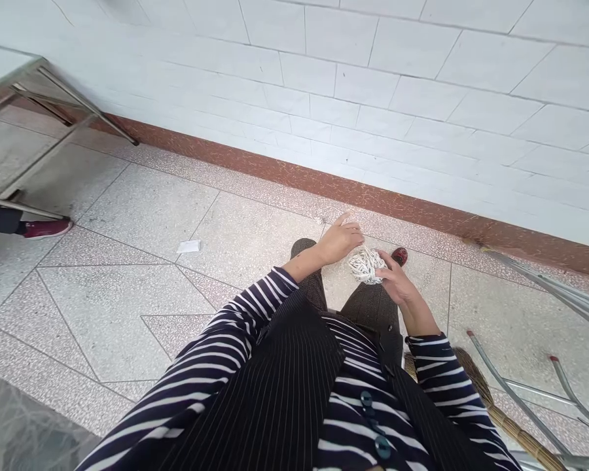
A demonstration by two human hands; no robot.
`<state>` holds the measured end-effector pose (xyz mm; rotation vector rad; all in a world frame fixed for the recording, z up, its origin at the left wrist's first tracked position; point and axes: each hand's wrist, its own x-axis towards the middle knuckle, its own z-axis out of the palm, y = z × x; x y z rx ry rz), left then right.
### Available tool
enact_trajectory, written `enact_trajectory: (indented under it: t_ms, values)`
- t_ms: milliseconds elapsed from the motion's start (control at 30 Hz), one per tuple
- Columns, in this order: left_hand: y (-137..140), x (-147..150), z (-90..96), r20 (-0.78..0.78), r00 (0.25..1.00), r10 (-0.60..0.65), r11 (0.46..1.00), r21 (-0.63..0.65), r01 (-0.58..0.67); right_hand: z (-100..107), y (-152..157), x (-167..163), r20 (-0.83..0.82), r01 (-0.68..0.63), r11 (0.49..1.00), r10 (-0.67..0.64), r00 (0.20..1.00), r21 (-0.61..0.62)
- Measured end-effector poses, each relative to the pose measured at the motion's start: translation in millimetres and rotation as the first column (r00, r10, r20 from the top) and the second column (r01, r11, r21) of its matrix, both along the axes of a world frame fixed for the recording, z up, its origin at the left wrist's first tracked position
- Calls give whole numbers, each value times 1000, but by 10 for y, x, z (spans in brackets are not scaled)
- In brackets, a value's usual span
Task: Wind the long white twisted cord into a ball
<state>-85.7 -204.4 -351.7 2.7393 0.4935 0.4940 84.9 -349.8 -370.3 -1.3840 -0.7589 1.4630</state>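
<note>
A ball of white cord with dark flecks [366, 265] is held in front of my knees. Wrapped round its right side are the fingers of my right hand [396, 280]. My left hand [340, 239] is at the ball's upper left, its fingers curled and pinched together. A short stretch of the cord seems to run from those fingertips to the ball. Whitish material [320, 220] on the floor shows just beyond my left hand; what it is I cannot make out.
A metal-legged table [53, 98] stands at the left, with another person's red shoe [48, 227] beneath it. A white slip [189, 246] lies on the floor. To the right are a straw broom [513, 428], metal chair legs [500, 376] and folded metal tubes [554, 288]. A tiled wall [373, 111] rises ahead.
</note>
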Motion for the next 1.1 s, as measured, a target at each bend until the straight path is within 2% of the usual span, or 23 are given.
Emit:
enact_trajectory:
  t_ms: [133, 300, 433, 533, 633, 733, 833, 900, 967, 1033, 1100]
  values:
    - [-39, -37, -223, -13, 998, 64, 971, -232, -65, 110, -100, -43, -101, -1, 998, 7, 995, 58]
    - [-220, -7, -438, -51, 990, 129, 830, -540, -136, 309, -114, -54, -152, 49, 992, -31, 988, 116]
    - [-382, 63, -519, -22, 991, 134, 743, -659, -115, 432, -86, -54, -205, 79, 991, -56, 977, 105]
    - [-461, 92, -547, 19, 992, 128, 720, -689, -80, 511, -91, -35, -231, 147, 987, -128, 964, 69]
    - [-511, 74, -562, 12, 998, 69, 733, -678, -43, 600, -116, 50, -234, 234, 969, -209, 950, 84]
    - [-578, 39, -543, -18, 1000, 13, 771, -636, -22, 657, -113, 170, -179, 258, 954, -230, 957, 153]
    - [-671, 32, -469, -49, 999, -17, 852, -524, -11, 632, -46, 245, 71, 279, 931, -303, 950, 237]
    - [-728, 49, -400, -68, 997, -20, 909, -417, -10, 573, 18, 246, 360, 286, 917, -376, 854, 278]
    - [-761, 73, -335, -97, 995, -1, 957, -287, -27, 500, 75, 205, 644, 241, 931, -365, 672, 276]
    - [-765, 92, -290, -133, 991, 24, 987, -156, -45, 420, 112, 132, 834, 177, 969, -239, 497, 172]
    - [-746, 99, -275, -184, 982, 34, 997, -59, -46, 334, 131, 46, 911, 141, 990, -66, 408, 8]
